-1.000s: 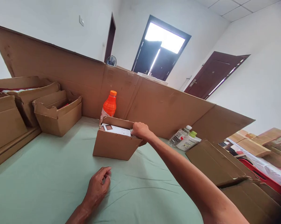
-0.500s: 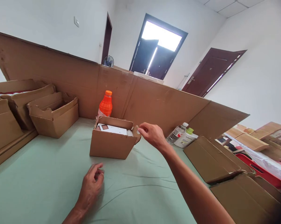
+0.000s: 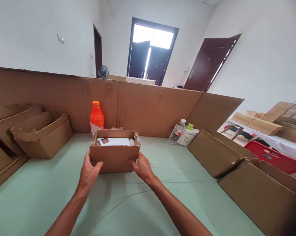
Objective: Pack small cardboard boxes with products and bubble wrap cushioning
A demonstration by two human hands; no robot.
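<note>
A small open-topped cardboard box is held between my two hands near the middle of the green-covered table. Inside it lies a white box with a brown square printed on it. My left hand grips the box's left side, thumb on the front face. On the right side, my right hand grips in the same way, its thumb on the front near the corner. The fingers behind the box's sides are partly hidden. Just behind the box stands an orange bottle, its lower part partly covered.
More open cardboard boxes stand at the left and right. A clear bottle and a white bottle with a green cap lean near the cardboard wall at the back. A red basket lies beyond the right boxes.
Both hands have come onto the box's sides; my left hand was apart from it and my right was at its upper right corner. The box now faces me more squarely. The view has tilted.
</note>
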